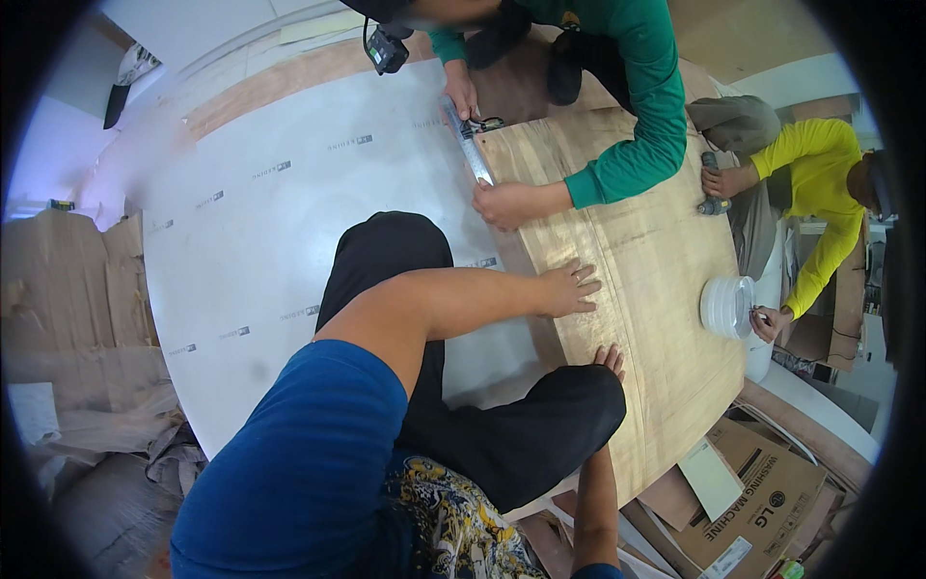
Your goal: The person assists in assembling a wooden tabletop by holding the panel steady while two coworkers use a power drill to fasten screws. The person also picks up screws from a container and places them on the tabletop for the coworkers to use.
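Left hand (569,289) lies palm down, fingers spread, on the plywood panel (666,251), close to its left edge; not gripping anything. Right hand (610,360) has its fingers stretched out flat on the same panel, nearer the bottom edge; the rest of it is hidden behind the raised knee (588,400), no grip visible. Panel sits over the right part of a large white board (260,222), left edge slanting down across it. At the panel's top left corner a co-worker in a green sleeve (656,116) holds a metal ruler (469,143) with both hands, one at each end. At the right edge, second co-worker in a yellow top (820,154) has one hand on a drill (712,183) and the other at the side of a clear plastic tub (725,307); tub is by the panel's right edge, below the drill. Flattened-looking cardboard (772,468) lies past the panel's bottom right corner.
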Tool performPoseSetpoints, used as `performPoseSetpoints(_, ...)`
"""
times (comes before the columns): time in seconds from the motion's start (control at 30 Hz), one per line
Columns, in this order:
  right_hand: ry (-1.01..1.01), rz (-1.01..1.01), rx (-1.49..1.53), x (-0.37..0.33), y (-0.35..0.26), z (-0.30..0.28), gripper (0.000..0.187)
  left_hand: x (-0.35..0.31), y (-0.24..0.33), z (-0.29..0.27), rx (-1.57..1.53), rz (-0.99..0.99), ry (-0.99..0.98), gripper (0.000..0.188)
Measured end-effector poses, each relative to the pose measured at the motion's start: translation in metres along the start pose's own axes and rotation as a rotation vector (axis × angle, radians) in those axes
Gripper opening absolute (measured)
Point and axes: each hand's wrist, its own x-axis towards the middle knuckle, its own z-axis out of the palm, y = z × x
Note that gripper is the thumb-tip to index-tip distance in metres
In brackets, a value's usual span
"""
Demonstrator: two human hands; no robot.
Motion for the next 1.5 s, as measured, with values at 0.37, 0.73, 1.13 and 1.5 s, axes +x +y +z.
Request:
performPoseSetpoints(0.37, 0.046, -0.031, 0.050, -0.004, -0.002, -0.006, 0.070, -0.001, 0.000, -0.006, -0.041, -0.017, -0.030, 0.075)
performPoseSetpoints(0.73, -0.021, -0.006, 0.050, -0.002, -0.001, -0.006, 0.072, -0.002, 0.000, -0.005, -0.056, -0.015, -0.003, 0.069)
performPoseSetpoints(1.13, 0.023, -0.039, 0.032, -0.003, -0.003, -0.003, 0.071, -0.004, 0.001, -0.005, -0.035, -0.027, -0.011, 0.070)
performPoseSetpoints(1.5, -0.020, 0.005, 0.057, -0.001, 0.002, 0.004, 0.071, -0.003, 0.001, -0.008, -0.051, -0.019, -0.016, 0.065)
